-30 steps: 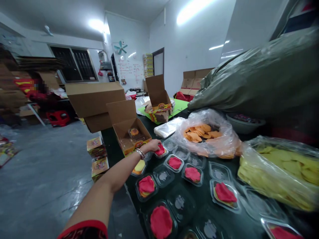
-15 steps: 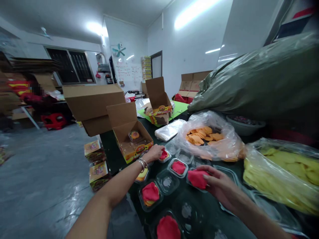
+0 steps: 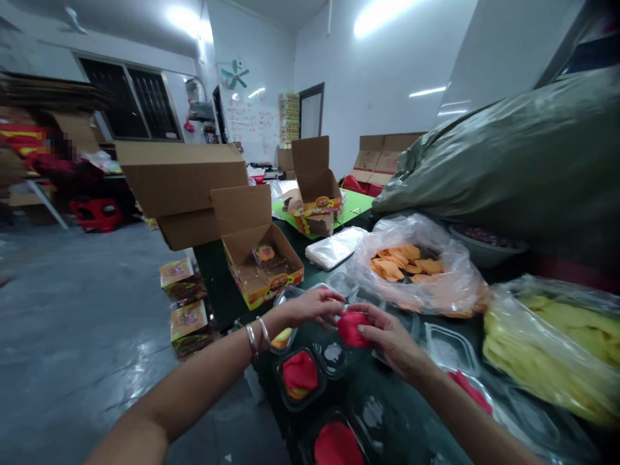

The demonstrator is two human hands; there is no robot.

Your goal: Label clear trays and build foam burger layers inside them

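My right hand (image 3: 390, 336) pinches a small stack of soft, thin red pieces (image 3: 352, 329) above the table. Close beside it, my left hand (image 3: 314, 308) reaches across with its fingers stretched out toward the red pieces; I see nothing held in it, and whether its fingertips touch them I cannot tell. Below both hands stands a clear plastic tub with a red piece (image 3: 299, 369) over yellow and orange layers. Nearer to me, another tub holds a red piece (image 3: 338, 444). Yellow filling (image 3: 281, 338) shows in a tub under my left wrist.
Bags of orange pieces (image 3: 387, 265) and yellow pieces (image 3: 547, 345) lie on the right, before a big green sack (image 3: 498, 161). An open cardboard box (image 3: 261, 261) stands at the left table edge. Small printed boxes (image 3: 188, 326) sit beyond it. A person works far left.
My right hand has moved left and lifted the red pieces. My left hand has left the tub by the box and come right, beside them. The view has shifted slightly.
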